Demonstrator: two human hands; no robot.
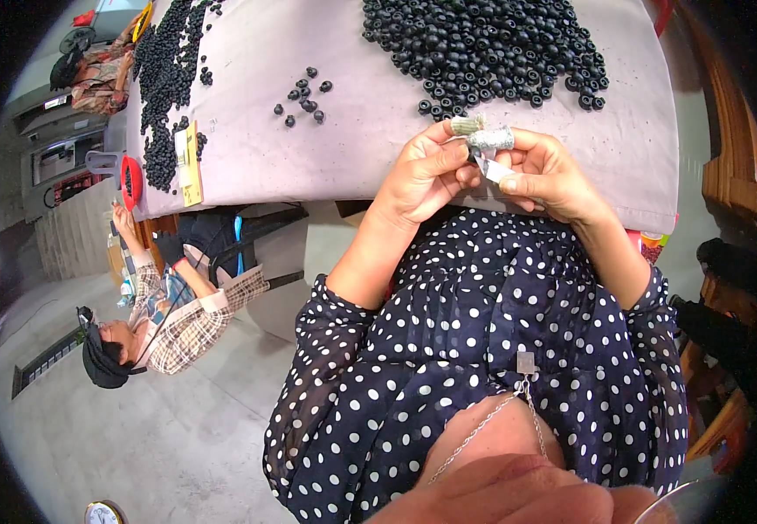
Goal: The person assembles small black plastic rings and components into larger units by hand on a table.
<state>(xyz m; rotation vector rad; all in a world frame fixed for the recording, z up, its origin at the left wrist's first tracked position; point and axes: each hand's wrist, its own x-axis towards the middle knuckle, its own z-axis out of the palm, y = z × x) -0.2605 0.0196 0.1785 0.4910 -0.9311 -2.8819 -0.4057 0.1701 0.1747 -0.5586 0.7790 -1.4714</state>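
Both my hands meet at the near edge of the cloth-covered table, fingertips together. My left hand (424,173) is closed in a pinch on a small dark round bead (474,152), mostly hidden by the fingers. My right hand (553,175) grips a small flat white piece (496,171) between thumb and fingers, its pointed end toward the bead. Pale cloth finger covers (490,138) wrap my index fingertips. Just beyond my hands spreads a large heap of shiny black beads with holes (492,52). Farther left lies a small group of loose black beads (305,94).
A pale cloth covers the table (282,166). At its left are another heap of small black beads (162,96), a yellow strip (190,166) and a red tray (130,182). A person in a checked shirt (195,332) sits left; another (103,79) is farther off. Wooden furniture (736,148) stands right.
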